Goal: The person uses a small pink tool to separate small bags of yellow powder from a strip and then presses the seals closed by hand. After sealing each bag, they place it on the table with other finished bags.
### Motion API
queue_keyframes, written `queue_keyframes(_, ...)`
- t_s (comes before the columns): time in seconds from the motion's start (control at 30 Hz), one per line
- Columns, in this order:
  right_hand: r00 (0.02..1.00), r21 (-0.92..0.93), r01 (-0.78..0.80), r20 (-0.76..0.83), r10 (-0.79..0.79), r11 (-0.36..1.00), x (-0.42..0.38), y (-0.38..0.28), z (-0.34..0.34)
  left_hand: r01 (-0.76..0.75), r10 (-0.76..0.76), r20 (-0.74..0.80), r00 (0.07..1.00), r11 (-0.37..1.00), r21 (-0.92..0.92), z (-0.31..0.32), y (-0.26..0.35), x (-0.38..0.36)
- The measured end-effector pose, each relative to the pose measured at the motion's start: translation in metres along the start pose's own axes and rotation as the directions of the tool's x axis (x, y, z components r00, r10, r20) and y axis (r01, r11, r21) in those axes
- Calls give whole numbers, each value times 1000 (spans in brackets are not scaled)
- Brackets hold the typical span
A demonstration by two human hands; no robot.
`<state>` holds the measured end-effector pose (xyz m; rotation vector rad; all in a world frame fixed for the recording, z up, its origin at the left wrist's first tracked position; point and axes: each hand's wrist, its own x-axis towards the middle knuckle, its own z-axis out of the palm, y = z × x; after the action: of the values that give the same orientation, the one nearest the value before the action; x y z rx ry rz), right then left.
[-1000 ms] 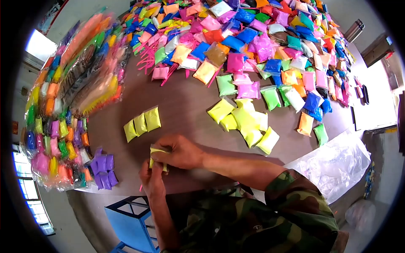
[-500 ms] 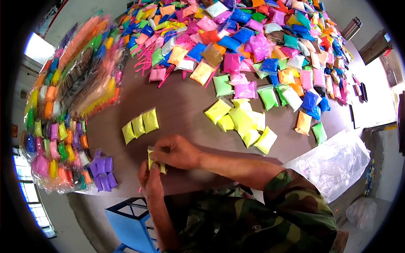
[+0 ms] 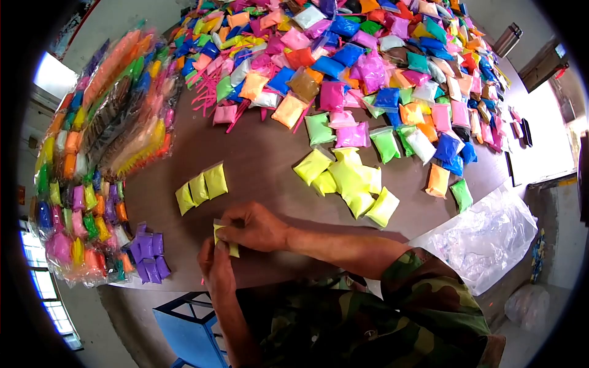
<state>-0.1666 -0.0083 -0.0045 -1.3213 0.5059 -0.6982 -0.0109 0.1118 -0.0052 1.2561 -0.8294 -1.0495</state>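
Observation:
A small yellow packet (image 3: 224, 238) is pinched between both my hands near the front edge of the brown table (image 3: 257, 156). My right hand (image 3: 253, 226) grips its top from the right; my left hand (image 3: 213, 265) holds it from below. Just above them lies a row of three yellow packets (image 3: 201, 187). A loose heap of yellow packets (image 3: 350, 181) sits to the right of my hands.
Many coloured packets (image 3: 368, 67) cover the far half of the table. Large clear bags of packed packets (image 3: 98, 153) lie at the left, purple packets (image 3: 147, 253) beside them. Clear plastic bags (image 3: 485, 236) rest at the right. A blue stool (image 3: 190, 322) stands below the table's edge.
Both hands keep working the yellow packet in the same spot; its top has been turned a little. The camera has tilted slightly, shifting everything up.

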Motion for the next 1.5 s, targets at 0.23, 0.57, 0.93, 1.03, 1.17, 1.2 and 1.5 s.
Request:
queue_keyframes(0.23, 997, -152, 76, -22, -80, 986, -3, -7, 0, -25, 25, -15, 1000, 1000, 7, -8, -9, -4)
queue_keyframes(0.57, 997, 106, 3, -72, 5, 994, -4, -4, 4, 56, -54, -26, 998, 995, 77, 5, 4, -2)
queue_keyframes(0.93, 997, 60, -53, -45, 56, 997, -3, -6, -2, 57, -56, -18, 998, 996, 71, 17, 10, -6)
queue_keyframes(1.03, 996, 46, -51, -75, 54, 998, -3, -7, 0, 86, -84, -22, 996, 995, 57, 3, 1, -3)
queue_keyframes(1.17, 996, -64, 54, -65, -58, 996, -4, -10, 0, 66, -64, -82, 995, 998, 19, 8, 2, -3)
queue_keyframes(1.2, 997, -161, 49, -48, -57, 986, -3, -11, -1, 52, -51, -79, 996, 999, 11, 6, 1, -3)
queue_keyframes(1.5, 994, 2, 25, -108, -25, 1000, -2, -3, 2, 62, -61, -46, 997, 998, 31, 4, 4, 0)
